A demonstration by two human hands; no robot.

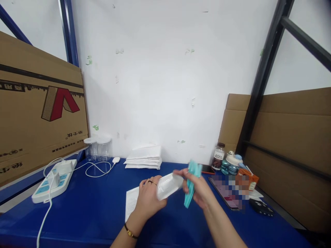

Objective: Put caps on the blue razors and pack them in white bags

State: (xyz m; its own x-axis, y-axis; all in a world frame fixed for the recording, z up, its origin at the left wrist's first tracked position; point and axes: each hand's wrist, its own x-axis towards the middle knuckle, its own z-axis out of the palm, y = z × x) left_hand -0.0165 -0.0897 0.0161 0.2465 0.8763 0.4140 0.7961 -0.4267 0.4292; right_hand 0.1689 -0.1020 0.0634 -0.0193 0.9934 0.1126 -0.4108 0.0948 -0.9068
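Observation:
My left hand (pixel 149 199), with a ring and a bracelet, is closed around a shiny white plastic pouch (pixel 169 186) above the blue table. My right hand (pixel 198 189) grips a folded teal bundle (pixel 191 186), thin and pleated-looking; its exact kind is unclear. The right fingertips also touch the upper right end of the pouch. Partly covered by my left hand and wrist, a flat white packet (pixel 131 201) lies on the table. Against the wall sits a stack of similar white packets (pixel 143 156).
On the left of the blue table (pixel 98 206) are a power strip (pixel 55 181) with white cables and two clear jars (pixel 97 150). At right stand a brown-capped bottle (pixel 218 156), a teal bottle (pixel 232 165), an orange box (pixel 247 179), a phone (pixel 223 193) and a black object (pixel 261 207).

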